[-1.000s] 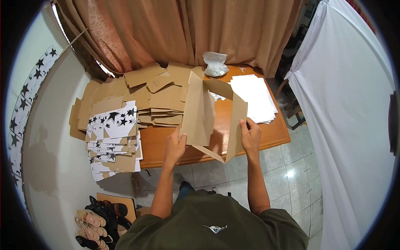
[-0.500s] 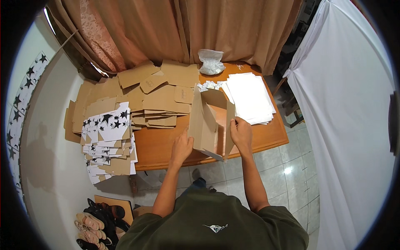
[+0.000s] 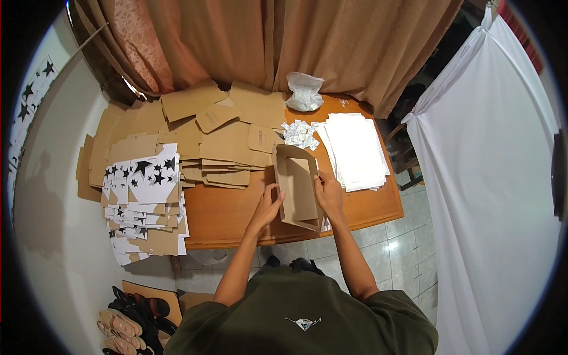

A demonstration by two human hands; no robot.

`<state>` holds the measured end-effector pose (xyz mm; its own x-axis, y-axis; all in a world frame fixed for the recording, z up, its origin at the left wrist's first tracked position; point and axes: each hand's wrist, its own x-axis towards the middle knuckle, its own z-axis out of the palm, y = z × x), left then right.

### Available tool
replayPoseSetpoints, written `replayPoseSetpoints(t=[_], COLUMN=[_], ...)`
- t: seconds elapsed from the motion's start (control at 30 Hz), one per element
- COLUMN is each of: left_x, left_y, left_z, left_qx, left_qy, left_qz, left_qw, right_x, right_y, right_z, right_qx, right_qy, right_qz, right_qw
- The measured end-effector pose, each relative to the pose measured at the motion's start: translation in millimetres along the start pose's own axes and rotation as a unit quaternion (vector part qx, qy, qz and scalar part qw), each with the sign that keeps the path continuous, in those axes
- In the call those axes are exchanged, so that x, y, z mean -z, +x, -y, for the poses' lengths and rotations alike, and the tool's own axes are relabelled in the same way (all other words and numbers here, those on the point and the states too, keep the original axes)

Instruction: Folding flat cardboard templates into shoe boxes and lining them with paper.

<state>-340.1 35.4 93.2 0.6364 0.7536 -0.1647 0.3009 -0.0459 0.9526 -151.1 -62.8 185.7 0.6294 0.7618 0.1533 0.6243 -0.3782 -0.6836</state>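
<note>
Seen from the head camera, nearest the lower edge: the person's dark green shirt (image 3: 305, 316), with both forearms reaching up to a wooden table (image 3: 228, 216). The left hand (image 3: 267, 206) presses its fingers against the left wall of a brown cardboard box (image 3: 297, 186); the right hand (image 3: 328, 192) grips the box's right wall, thumb over the rim. The box stands open on the table near its front edge, between the two hands. Left of it, a stack of star-printed white sheets (image 3: 145, 195) overhangs the table's left end. Beyond the box, piles of flat brown cardboard blanks (image 3: 228, 139) and a stack of white paper (image 3: 355, 148). Farther back, crumpled foil (image 3: 300, 134) and a white plastic bag (image 3: 305, 92). Behind all, brown curtains (image 3: 266, 41)
</note>
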Motion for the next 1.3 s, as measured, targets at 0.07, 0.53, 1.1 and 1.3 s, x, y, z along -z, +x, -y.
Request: replayPoseSetpoints(t=[0.07, 0.53, 1.1, 1.3], left_x=[-1.2, -18.3, -25.5, -33.4], left_y=[13.4, 45.1, 57.1, 68.5], left_z=[9.3, -4.7, -117.9, -142.6], left_qx=[0.018, 0.051, -0.037, -0.064], left_qy=[-0.039, -0.153, -0.302, -0.306], left_qz=[-0.002, -0.070, -0.079, -0.130], left_qw=[0.999, 0.984, 0.949, 0.941], right_x=[-9.7, 27.9, 64.1, 46.2], right_y=[3.0, 17.2, 51.9, 47.6], right_z=[-6.6, -32.2, -112.7, -107.0], right_qx=[0.002, -0.013, -0.008, 0.098], right_qy=[0.018, 0.253, 0.427, 0.362], right_qz=[0.006, -0.027, 0.256, 0.375], right_qw=[1.000, 0.967, 0.867, 0.848])
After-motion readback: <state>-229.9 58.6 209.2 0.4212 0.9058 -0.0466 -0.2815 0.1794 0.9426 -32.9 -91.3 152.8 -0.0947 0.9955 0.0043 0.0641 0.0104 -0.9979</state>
